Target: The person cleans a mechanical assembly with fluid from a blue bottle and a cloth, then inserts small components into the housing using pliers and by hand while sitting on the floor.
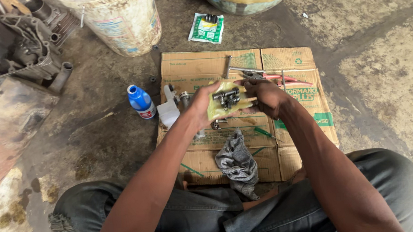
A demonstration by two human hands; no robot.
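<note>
Blister pack (225,101) (small dark metal parts inside) pinched in both grips: left hand (200,104), right hand (264,96).

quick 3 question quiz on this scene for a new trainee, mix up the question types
1. True or false: both hands hold the yellow packet above the cardboard.
2. What lies on the cardboard nearest the person's knees? A) blue bottle B) grey rag C) white bucket
3. Fill in: the blue bottle stands on the ____, left of the cardboard.

Key
1. True: left hand and right hand grip its two sides.
2. B, the grey rag.
3. floor
</note>
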